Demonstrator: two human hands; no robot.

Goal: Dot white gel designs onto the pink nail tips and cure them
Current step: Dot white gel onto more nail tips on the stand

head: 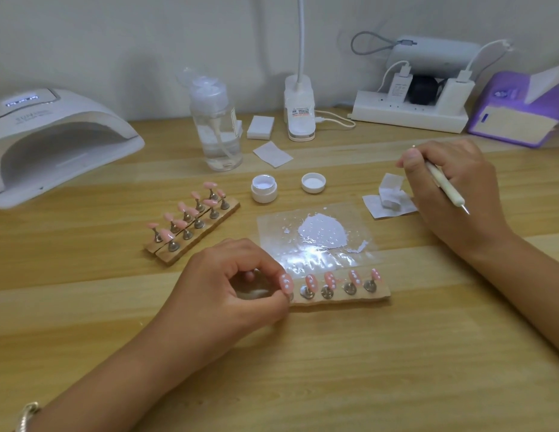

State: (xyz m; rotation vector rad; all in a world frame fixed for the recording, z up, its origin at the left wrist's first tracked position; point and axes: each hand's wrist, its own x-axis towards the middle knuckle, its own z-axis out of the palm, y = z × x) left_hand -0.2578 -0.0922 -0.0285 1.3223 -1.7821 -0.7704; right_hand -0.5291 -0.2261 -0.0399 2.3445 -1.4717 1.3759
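Your left hand [237,288] pinches the leftmost metal stand on the near wooden strip [343,300]; your right hand [453,188] grips the white dotting pen [445,187].
The strip's 5 white-dotted pink nail tips [329,279] run rightward from your left fingertips. The clear film smeared with white gel [323,232] lies between your hands, and the white curing lamp [53,141] stands beyond your left hand.

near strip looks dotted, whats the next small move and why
Probably slide the strip toward the lamp to cure: all five of its tips show white dots, the left hand grips its end, and the right hand holds the tool away from it.
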